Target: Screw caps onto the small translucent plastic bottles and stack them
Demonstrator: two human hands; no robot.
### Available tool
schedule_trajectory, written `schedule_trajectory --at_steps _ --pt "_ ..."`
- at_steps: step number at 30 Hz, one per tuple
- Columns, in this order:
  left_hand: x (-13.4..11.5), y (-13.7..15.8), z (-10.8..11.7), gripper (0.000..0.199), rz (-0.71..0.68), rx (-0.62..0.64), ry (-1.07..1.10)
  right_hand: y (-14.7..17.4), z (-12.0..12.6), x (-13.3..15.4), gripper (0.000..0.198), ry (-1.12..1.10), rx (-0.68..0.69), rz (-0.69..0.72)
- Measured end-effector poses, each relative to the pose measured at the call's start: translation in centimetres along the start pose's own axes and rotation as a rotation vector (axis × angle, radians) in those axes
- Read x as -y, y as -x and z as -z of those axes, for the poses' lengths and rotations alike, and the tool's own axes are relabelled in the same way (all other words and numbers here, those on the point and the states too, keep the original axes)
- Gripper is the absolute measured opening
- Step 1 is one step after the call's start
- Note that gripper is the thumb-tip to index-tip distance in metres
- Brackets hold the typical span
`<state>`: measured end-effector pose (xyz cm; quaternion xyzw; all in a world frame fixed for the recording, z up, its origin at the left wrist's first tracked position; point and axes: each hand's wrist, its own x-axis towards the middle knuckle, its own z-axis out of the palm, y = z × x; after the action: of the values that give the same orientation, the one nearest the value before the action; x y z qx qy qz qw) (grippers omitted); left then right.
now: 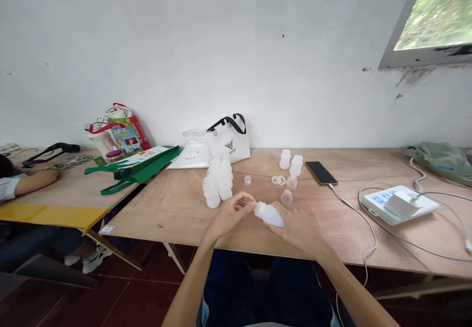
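Observation:
My right hand (295, 226) is wrapped round a frosted white baby bottle (271, 215), tilted with its neck pointing left. At the neck end is my left hand (236, 213), thumb and fingertips pinched together at the bottle's mouth; what they hold, if anything, is too small to tell. A cluster of similar frosted bottles (219, 182) stands left of my hands. Beyond my right hand are two more bottles (296, 165), white rings (278, 180), a clear dome cap (286, 197) and a second clear cap (291, 183). A small clear piece (248, 180) lies alone in the middle.
Against the wall are a white bag (232, 145) and a plastic packet (191, 155). To the right lie a phone (321, 173) on a cable and a white power strip (400, 204). A green bag (143, 169) bridges the left table, where another person's arm (37, 179) rests.

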<state>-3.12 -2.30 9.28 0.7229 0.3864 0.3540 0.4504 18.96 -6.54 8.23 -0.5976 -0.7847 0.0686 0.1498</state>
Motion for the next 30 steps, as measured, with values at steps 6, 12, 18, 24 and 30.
schedule_trajectory --at_steps 6,12,18,24,30 --pt "0.2 0.0 0.3 0.027 -0.039 0.062 -0.006 -0.1 -0.3 -0.3 0.023 -0.011 -0.01 0.021" --pt "0.1 0.1 0.2 0.029 -0.026 0.028 -0.016 -0.2 -0.3 -0.4 0.024 -0.065 0.013 0.012" --pt "0.0 -0.1 -0.3 0.029 -0.001 0.035 0.006 -0.2 -0.1 -0.4 0.019 -0.142 0.016 0.004" --pt "0.0 -0.3 -1.9 0.026 -0.04 -0.085 0.023 -1.3 -2.3 -1.7 0.027 -0.306 -0.07 0.129" --pt "0.7 -0.7 -3.4 0.031 -0.062 -0.093 0.026 -2.1 -4.0 -2.2 0.035 -0.348 -0.022 0.093"
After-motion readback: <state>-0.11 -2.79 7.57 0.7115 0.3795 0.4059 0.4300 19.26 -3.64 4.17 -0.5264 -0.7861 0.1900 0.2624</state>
